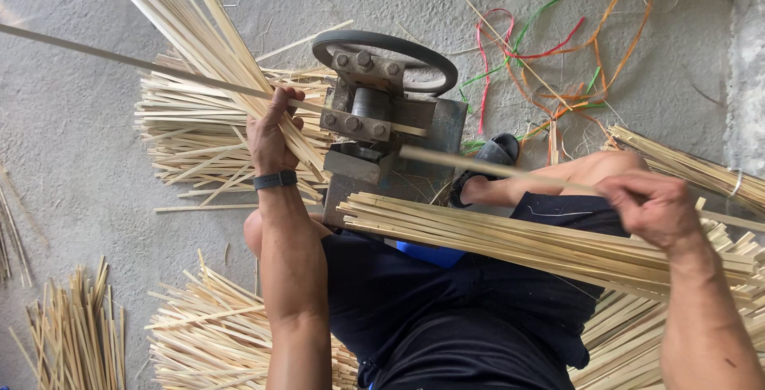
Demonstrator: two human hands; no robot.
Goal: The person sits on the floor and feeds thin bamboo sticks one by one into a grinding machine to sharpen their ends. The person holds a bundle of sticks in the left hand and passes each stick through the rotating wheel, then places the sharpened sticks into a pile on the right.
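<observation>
My left hand [271,131] grips a thick bundle of pale bamboo strips [199,31] that fans up to the top left, and guides one long strip [119,59] into a small metal machine [374,123] with a round handwheel [386,43]. On the machine's right side a strip [478,165] comes out, and my right hand [649,207] pinches its far end. A stack of finished strips [542,243] lies across my lap.
Heaps of bamboo strips lie on the concrete floor: behind the machine [191,131], at lower left [203,334], far left [76,334] and right [685,163]. Coloured plastic strings [550,47] are scattered at top right. My sandalled foot [486,163] rests beside the machine.
</observation>
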